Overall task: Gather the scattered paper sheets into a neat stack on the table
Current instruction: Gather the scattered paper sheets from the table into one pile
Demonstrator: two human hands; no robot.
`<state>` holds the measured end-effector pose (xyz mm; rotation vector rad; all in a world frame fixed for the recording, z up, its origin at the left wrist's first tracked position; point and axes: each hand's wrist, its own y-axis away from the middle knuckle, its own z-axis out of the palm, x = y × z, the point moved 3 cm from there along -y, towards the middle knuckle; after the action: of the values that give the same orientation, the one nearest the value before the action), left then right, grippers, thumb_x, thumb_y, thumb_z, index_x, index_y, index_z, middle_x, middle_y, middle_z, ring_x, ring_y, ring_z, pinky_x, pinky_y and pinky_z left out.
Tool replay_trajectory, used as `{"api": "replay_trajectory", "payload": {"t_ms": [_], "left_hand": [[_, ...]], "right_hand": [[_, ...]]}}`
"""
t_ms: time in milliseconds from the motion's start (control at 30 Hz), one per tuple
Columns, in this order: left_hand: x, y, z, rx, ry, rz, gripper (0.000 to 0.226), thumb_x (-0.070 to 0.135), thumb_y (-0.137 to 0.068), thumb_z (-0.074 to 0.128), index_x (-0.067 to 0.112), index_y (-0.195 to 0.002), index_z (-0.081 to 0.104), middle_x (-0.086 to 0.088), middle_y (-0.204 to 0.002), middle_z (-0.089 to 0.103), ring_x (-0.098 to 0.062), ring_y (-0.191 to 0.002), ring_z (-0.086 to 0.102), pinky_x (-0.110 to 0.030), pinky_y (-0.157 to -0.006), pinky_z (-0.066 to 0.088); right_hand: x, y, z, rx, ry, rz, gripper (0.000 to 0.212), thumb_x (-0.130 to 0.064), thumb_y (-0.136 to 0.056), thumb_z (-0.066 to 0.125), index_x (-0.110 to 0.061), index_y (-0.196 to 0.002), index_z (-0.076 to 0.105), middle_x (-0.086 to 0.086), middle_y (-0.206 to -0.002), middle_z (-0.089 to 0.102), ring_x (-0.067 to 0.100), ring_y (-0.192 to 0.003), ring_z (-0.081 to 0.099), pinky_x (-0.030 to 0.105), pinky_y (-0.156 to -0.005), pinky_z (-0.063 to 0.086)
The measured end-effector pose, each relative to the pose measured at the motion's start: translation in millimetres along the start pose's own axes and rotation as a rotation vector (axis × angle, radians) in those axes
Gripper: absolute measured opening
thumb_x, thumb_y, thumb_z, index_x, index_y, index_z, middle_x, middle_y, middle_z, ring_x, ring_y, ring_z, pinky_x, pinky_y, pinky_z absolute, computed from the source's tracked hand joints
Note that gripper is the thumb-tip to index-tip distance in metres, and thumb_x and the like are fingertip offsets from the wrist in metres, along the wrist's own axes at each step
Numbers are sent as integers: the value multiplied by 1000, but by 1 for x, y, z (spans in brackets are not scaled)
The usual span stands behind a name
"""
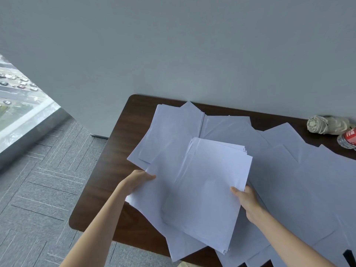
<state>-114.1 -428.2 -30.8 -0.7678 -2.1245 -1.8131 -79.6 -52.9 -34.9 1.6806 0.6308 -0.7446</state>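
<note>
Many white paper sheets (300, 180) lie scattered and overlapping across the dark wooden table (123, 135). A gathered bundle of sheets (212, 189) is held tilted above the table, its edges roughly aligned. My right hand (248, 203) grips the bundle's right edge, thumb on top. My left hand (138, 180) pinches the left edge of a loose sheet (154, 201) that lies under the bundle. A second small pile of sheets (179, 124) rests at the table's far left, near the wall.
A rolled beige cloth item (325, 124) and a plastic bottle with a red label (347, 138) lie at the table's far right. A grey wall runs behind the table. Grey carpet (38, 189) and a window (17, 97) are to the left.
</note>
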Motion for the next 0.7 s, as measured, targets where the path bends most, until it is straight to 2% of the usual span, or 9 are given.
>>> {"api": "replay_trajectory", "payload": {"t_ms": [133, 233, 333, 433, 533, 567, 600, 667, 700], "left_hand": [[-4, -1, 6, 3, 69, 38, 15, 6, -87, 69, -1, -100, 70, -13, -90, 75, -31, -82, 71, -40, -76, 58], [-8, -8, 3, 146, -37, 116, 16, 12, -87, 69, -1, -95, 70, -15, -92, 73, -33, -84, 71, -43, -80, 58], [-3, -7, -6, 282, -118, 187, 23, 18, -83, 70, -4, -93, 69, -13, -85, 69, -27, -75, 65, -36, -72, 53], [10, 5, -10, 215, 70, 252, 33, 17, -67, 73, -1, -95, 69, -13, -85, 71, -27, -74, 68, -44, -76, 57], [30, 8, -17, 181, 356, 311, 19, 10, -76, 75, 7, -93, 66, -3, -71, 68, -11, -57, 65, -23, -58, 54], [37, 5, -24, 181, 437, 319, 21, 14, -78, 75, 10, -96, 66, -2, -75, 69, -10, -59, 66, -22, -60, 52], [45, 2, -30, 159, 493, 325, 26, 22, -80, 73, 12, -103, 66, -5, -87, 72, -14, -71, 69, -24, -67, 53], [61, -5, -41, 89, 471, 314, 38, 39, -89, 61, 15, -117, 68, -8, -110, 72, -22, -93, 68, -31, -79, 52], [70, -6, -44, 77, 427, 284, 44, 47, -93, 53, 15, -117, 69, -8, -109, 72, -22, -93, 66, -31, -77, 51]], "right_hand": [[2, -2, 0, 11, -1, 7, 19, -2, -95, 54, -18, -98, 65, 1, -99, 68, 14, -86, 63, 25, -66, 47], [1, -3, 1, 13, 10, -4, 20, -2, -94, 55, -18, -98, 65, 1, -102, 68, 19, -92, 64, 28, -70, 49], [-1, -4, 5, 9, 17, -16, 21, -1, -94, 54, -20, -95, 64, 1, -99, 68, 18, -89, 63, 26, -69, 48], [-5, -4, 6, 11, 17, -23, 25, 1, -93, 53, -21, -90, 64, 0, -96, 68, 14, -84, 62, 24, -67, 48], [-6, -6, 6, 8, 22, -20, 28, 2, -93, 52, -23, -86, 64, -4, -92, 67, 10, -82, 62, 24, -65, 47], [-6, -7, 6, 4, 26, -18, 27, 2, -93, 52, -22, -87, 64, -4, -93, 67, 10, -82, 62, 24, -66, 47], [-6, -9, 6, 3, 31, -18, 26, 1, -94, 53, -22, -89, 64, -3, -94, 68, 11, -83, 62, 24, -67, 48], [-5, -12, 7, 10, 41, -18, 25, 1, -94, 53, -21, -91, 64, -1, -95, 68, 12, -84, 62, 25, -67, 48], [-5, -12, 7, 12, 42, -19, 25, 1, -94, 52, -22, -91, 64, -3, -94, 67, 11, -83, 62, 24, -66, 48]]}}
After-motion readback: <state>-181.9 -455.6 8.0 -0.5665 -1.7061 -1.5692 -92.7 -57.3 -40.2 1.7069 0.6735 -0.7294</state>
